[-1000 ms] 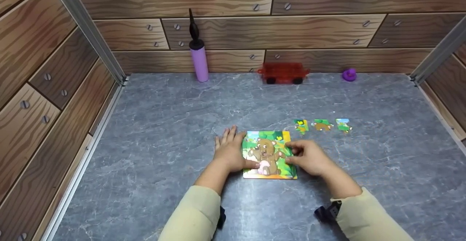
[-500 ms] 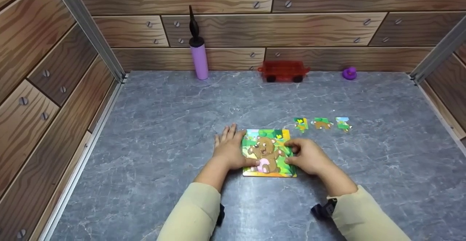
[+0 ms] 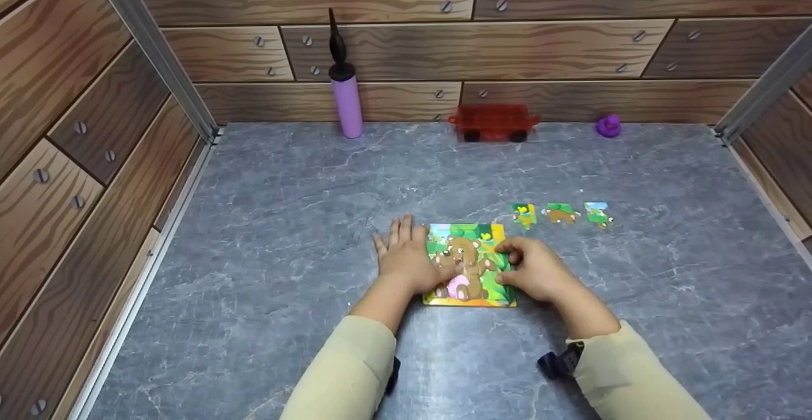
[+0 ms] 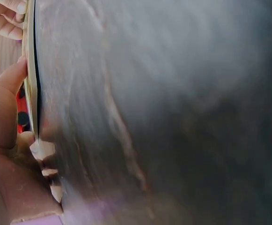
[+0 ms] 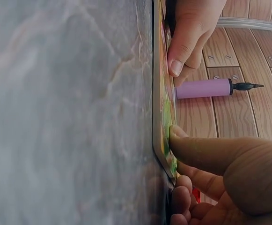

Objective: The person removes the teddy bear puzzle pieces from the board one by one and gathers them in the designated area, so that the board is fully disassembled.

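Observation:
A square jigsaw puzzle (image 3: 468, 288) with a brown bear picture lies flat on the grey table. My left hand (image 3: 408, 264) is spread along its left side, fingers straight and pointing away, thumb laid across the bear's middle. At the right edge my right hand (image 3: 538, 271) has its thumb and index finger on the puzzle, the other fingers curled in. In the right wrist view the right thumb (image 5: 196, 150) presses on the face near a corner, with fingertips beside the edge. Behind lie three loose puzzle pieces: a yellow-green one (image 3: 524, 214), a brown-green one (image 3: 561, 213) and a blue-green one (image 3: 597, 213).
Along the back wall stand a purple hand pump (image 3: 347, 106) with a black nozzle, a red toy wagon (image 3: 493, 123) and a purple rubber duck (image 3: 609, 126). Wood-patterned panels (image 3: 380, 52) enclose the table (image 3: 285, 217) at the back and sides.
My left hand has shifted a little to the right, its thumb going from the bear's belly up to its middle. The right hand keeps its place at the right edge.

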### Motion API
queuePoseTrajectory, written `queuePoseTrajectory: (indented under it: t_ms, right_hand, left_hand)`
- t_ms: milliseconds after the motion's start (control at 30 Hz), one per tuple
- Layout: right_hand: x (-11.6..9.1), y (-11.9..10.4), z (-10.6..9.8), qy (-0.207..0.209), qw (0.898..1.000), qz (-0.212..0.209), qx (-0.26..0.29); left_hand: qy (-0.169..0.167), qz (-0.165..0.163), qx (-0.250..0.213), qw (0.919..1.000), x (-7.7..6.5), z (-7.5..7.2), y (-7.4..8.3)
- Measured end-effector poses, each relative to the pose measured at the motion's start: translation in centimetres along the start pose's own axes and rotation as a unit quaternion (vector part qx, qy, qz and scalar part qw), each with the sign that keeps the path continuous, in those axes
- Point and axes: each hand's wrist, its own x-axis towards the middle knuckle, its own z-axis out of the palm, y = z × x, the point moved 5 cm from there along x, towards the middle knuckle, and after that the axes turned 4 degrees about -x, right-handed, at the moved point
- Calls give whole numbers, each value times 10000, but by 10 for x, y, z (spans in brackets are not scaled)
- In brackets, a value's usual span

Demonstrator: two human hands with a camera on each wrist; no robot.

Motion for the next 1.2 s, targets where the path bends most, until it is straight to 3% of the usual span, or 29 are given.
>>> queuePoseTrajectory:
  t_ms: [600, 933, 1200]
  right_hand:
    - [-6, -4, 3, 446, 9980, 115, 427]
    - [-8, -4, -1, 418, 9972, -338, 517]
    - [-13, 5, -23, 933, 9907, -546, 829]
  left_hand:
    - [12, 35, 16, 10000, 0, 2, -2]
    - [-42, 9, -49, 10000, 0, 3, -4]
    - [61, 144, 54, 9999, 1, 4, -4]
